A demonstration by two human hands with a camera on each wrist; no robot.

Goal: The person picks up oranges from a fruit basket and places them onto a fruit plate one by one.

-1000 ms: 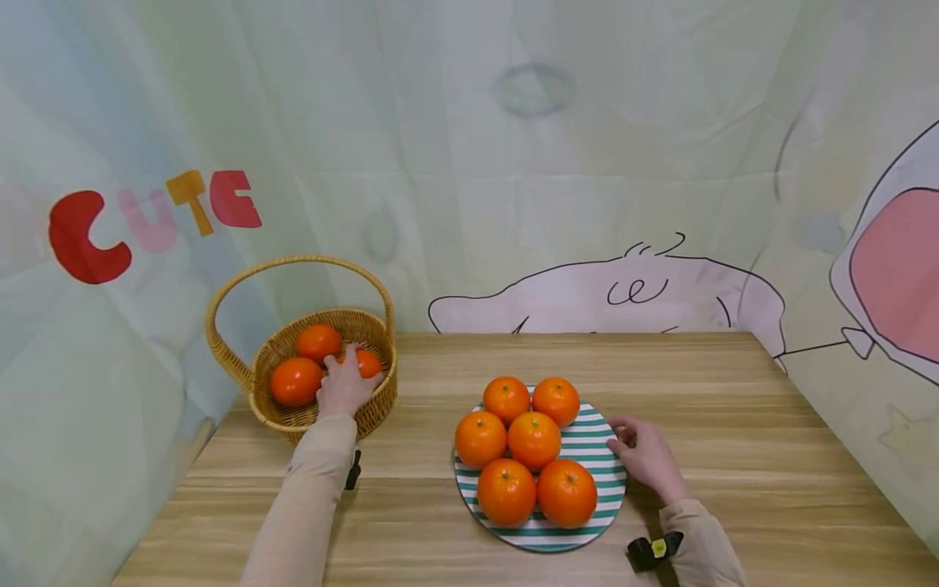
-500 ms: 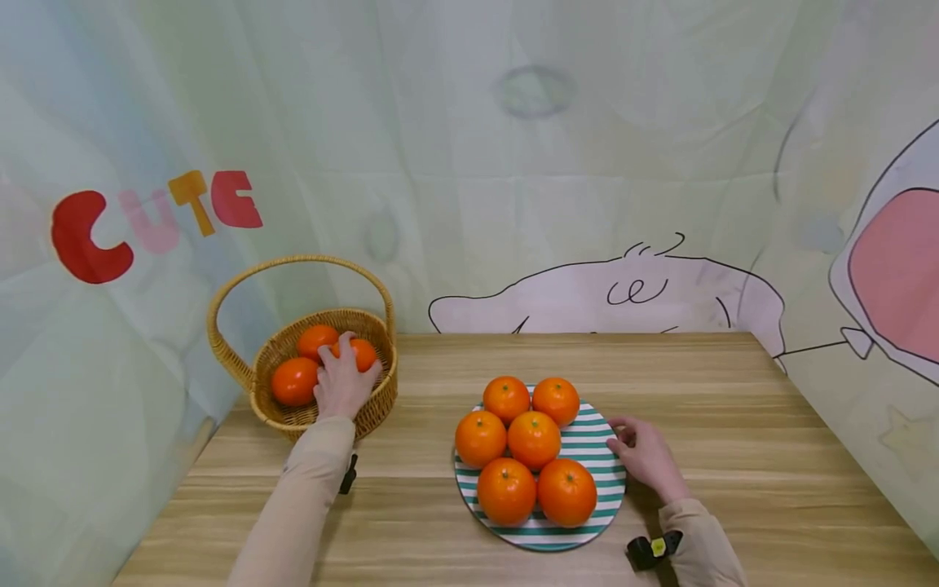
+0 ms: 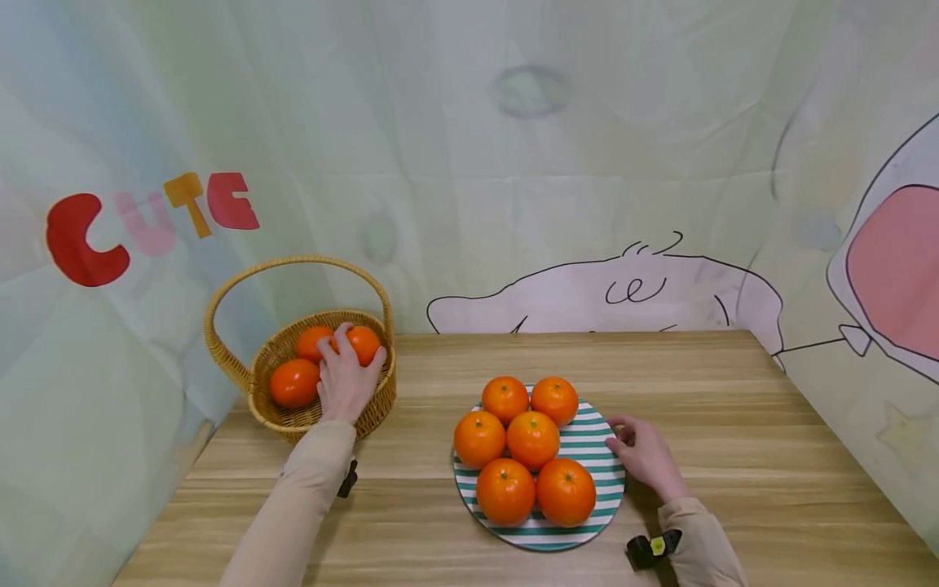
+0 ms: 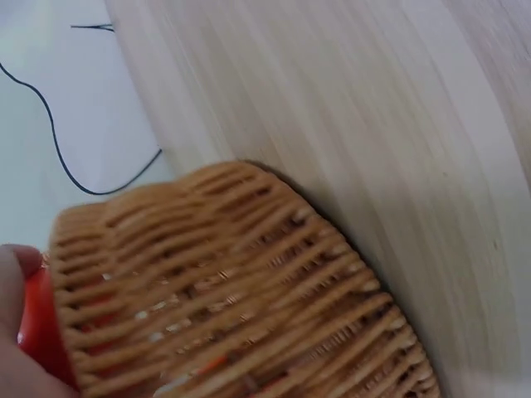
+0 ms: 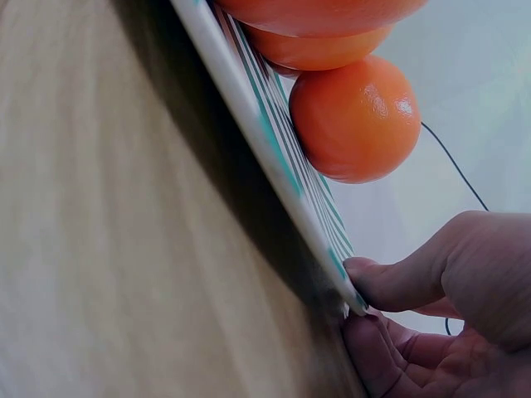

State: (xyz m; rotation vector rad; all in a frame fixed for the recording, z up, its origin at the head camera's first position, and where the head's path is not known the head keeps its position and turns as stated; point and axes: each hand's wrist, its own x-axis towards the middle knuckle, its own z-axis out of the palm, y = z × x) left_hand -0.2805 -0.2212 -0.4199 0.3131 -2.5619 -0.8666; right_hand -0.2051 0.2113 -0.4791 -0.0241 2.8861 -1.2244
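My left hand (image 3: 348, 377) is inside the wicker basket (image 3: 377, 416), its fingers and thumb curled round an orange (image 3: 364, 344) at the basket's right side. Two more oranges lie in the basket, one at the back (image 3: 311, 344) and one at the left (image 3: 295, 383). In the left wrist view the basket's woven wall (image 4: 224, 274) hides most of the fruit. My right hand (image 3: 647, 458) pinches the right rim of a green-and-white striped plate (image 3: 597, 456), thumb above and fingers below, plain in the right wrist view. Several oranges (image 3: 533, 440) sit on the plate.
The basket's tall arched handle (image 3: 301, 260) stands up over its opening. Basket and plate stand on a wooden table (image 3: 418, 505), with bare wood between them. A printed curtain (image 3: 455, 163) hangs behind the table and along both sides.
My left hand has closed on the right-hand orange in the basket, and that orange has shifted slightly upward in the head view. My right hand stays at the plate's rim.
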